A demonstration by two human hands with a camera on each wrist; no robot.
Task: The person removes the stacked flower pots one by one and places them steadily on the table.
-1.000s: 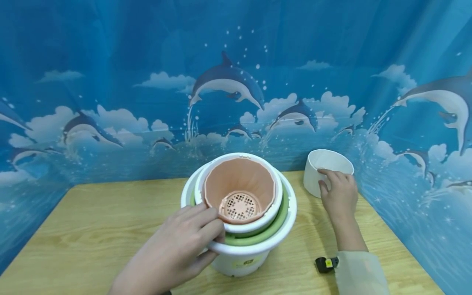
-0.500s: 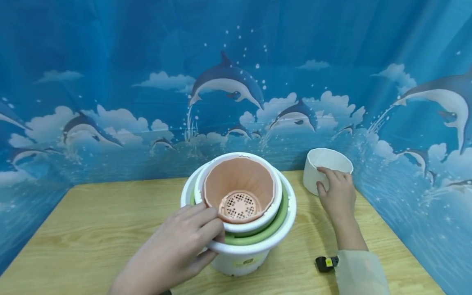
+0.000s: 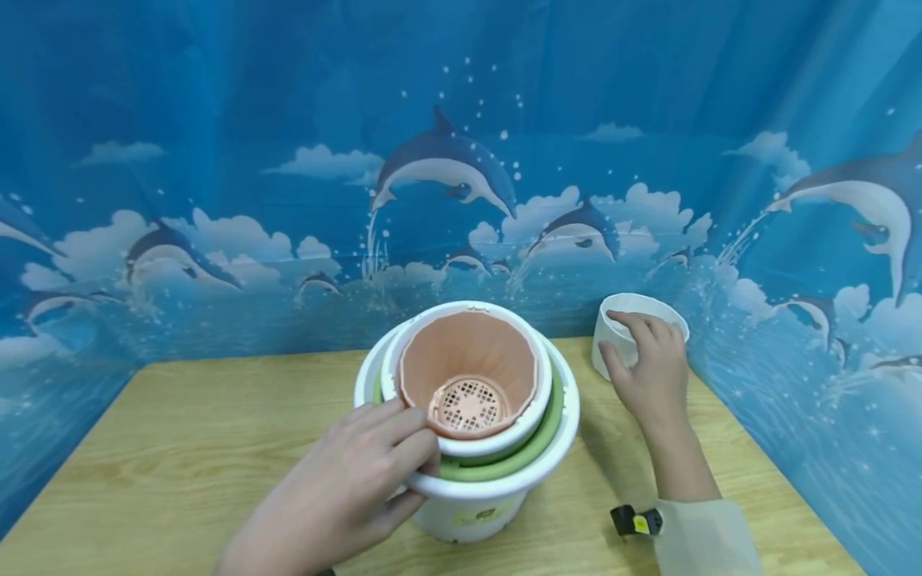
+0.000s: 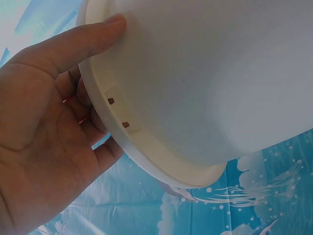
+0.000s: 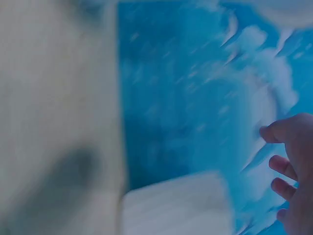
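A stack of nested pots stands at the middle of the table. Outermost is a large white pot (image 3: 468, 520). Inside it sit a green pot (image 3: 515, 460), a smaller white pot (image 3: 545, 384) and a pink pot (image 3: 475, 344) with a perforated bottom. My left hand (image 3: 346, 480) grips the stack's near-left rim; in the left wrist view its thumb lies on the outer wall below the rim of the large white pot (image 4: 195, 88). My right hand (image 3: 654, 364), fingers spread and holding nothing, hovers over a small white pot (image 3: 648, 305) at the back right. The right wrist view is blurred.
A wooden table (image 3: 216, 432) bears everything. Behind and to the sides hangs a blue curtain (image 3: 288, 80) printed with dolphins, close to the small white pot. A black device with a yellow label (image 3: 639, 524) shows beside the right sleeve (image 3: 702, 536).
My right hand has let go of the small white pot's rim and risen slightly up and left, fingers opening. The left hand and stack have stayed put.
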